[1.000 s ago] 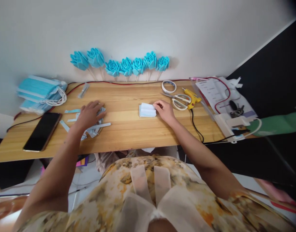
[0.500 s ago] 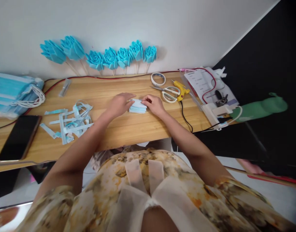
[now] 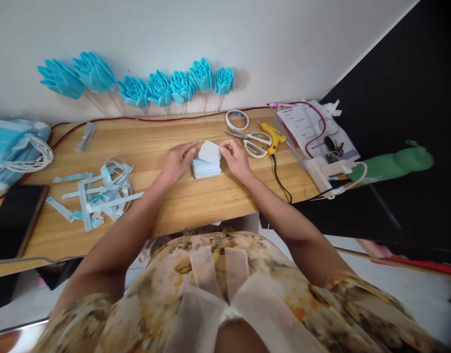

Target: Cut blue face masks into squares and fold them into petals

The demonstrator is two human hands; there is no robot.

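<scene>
Hands: two, apart; the right hand (image 3: 235, 158) pinches the right edge of one raised piece (image 3: 209, 151), while the left hand (image 3: 175, 162) curls beside the stack's (image 3: 206, 169) left side, contact impossible to tell.
Stack: one, on the table (image 3: 188, 206) between both hands, under the raised piece; its long axis seems to run left to right; layers too thin to count.
Strips (image 3: 84, 206): several, tangled, number unclear.
Scissors (image 3: 245, 136): one pair, just beyond the right hand.
Glue gun (image 3: 273, 138): one, beside the scissors.
Tape roll (image 3: 237, 129): one.
Flowers (image 3: 159, 89): seven, blue, against the wall (image 3: 284, 49).
</scene>
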